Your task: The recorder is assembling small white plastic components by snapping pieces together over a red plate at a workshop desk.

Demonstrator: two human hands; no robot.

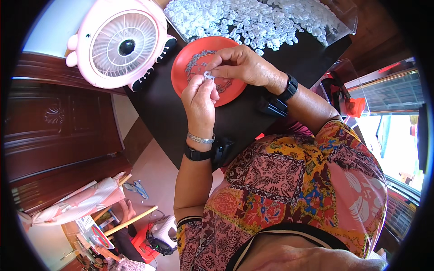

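Dark table (153,108), pink fan (120,43) at rear-left. Left hand (199,97) & right hand (242,65) both pinch small white plastic part (208,75) over orange plate (187,56); clear tray (337,27) w/ white parts behind.

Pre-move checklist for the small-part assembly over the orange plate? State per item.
1. Small white part pinched between both hands: ok, left hand and right hand both have fingertips on it.
2. Part held over the orange plate: ok.
3. Small metal pieces on the plate: ok, a scatter shows beside the hands.
4. White parts supply close by: ok, heaped in the clear tray just beyond the plate.
5. Part seated or aligned correctly: cannot tell, too small.
6. Pink fan apart from the hands: ok, to the left of the plate.
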